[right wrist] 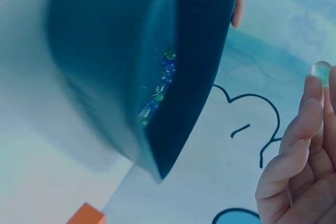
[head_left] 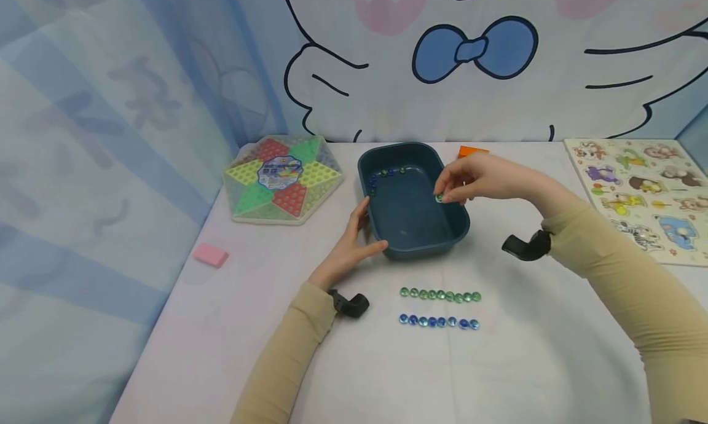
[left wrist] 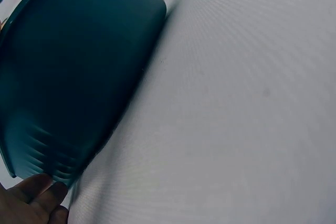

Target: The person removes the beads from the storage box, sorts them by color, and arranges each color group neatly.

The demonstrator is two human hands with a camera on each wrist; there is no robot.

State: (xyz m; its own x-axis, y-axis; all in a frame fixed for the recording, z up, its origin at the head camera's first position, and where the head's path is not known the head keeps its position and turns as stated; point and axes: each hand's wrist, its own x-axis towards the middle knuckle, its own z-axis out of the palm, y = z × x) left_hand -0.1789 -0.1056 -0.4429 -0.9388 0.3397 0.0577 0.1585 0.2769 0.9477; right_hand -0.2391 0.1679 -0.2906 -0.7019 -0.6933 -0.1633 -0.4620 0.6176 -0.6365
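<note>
"What does the right hand (head_left: 480, 178) have?"
"A clear, rounded green glass bead (head_left: 439, 198), pinched between thumb and fingertips, the hand nearly closed. The bead is at the fingertips, by the right rim of the dark teal plastic basin (head_left: 412, 224)."
"And the left hand (head_left: 350, 244)?"
"Loosely spread, thumb and fingers touching the basin's left outer side near its front corner."
"What shape is the basin?"
"A smooth-walled, rounded rectangle. Blue and green beads (head_left: 390, 172) lie inside its far left corner; a green bead row (head_left: 440, 294) and a blue bead row (head_left: 441, 322) lie nearer the person."
</note>
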